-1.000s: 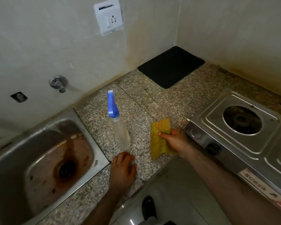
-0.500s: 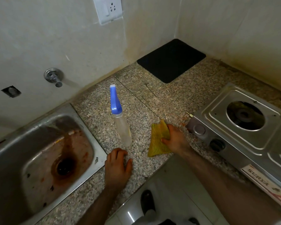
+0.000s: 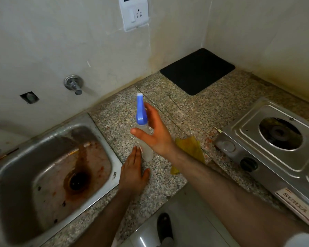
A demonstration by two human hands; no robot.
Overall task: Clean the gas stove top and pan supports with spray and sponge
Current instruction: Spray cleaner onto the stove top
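Spray bottle [image 3: 144, 139] upright on granite bench [image 3: 212, 111], between sink and stove. Steel sink [image 3: 105, 148] far left, rust-stained around drain. Left hand [image 3: 133, 172] flat on bench by sink edge, fingers straight, tips at bottle base. Right hand [image 3: 154, 132] spread around bottle neck, thumb in front, not visibly closed. Yellow sponge cloth [image 3: 191, 146] lies loose on bench, partly behind right forearm. Gas stove [image 3: 275, 154] far right, burner well bare.

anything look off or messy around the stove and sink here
Yes. The sink has rusty brown staining around its drain. The gas stove has no pan support over its burner, and orange specks dot the counter beside it.
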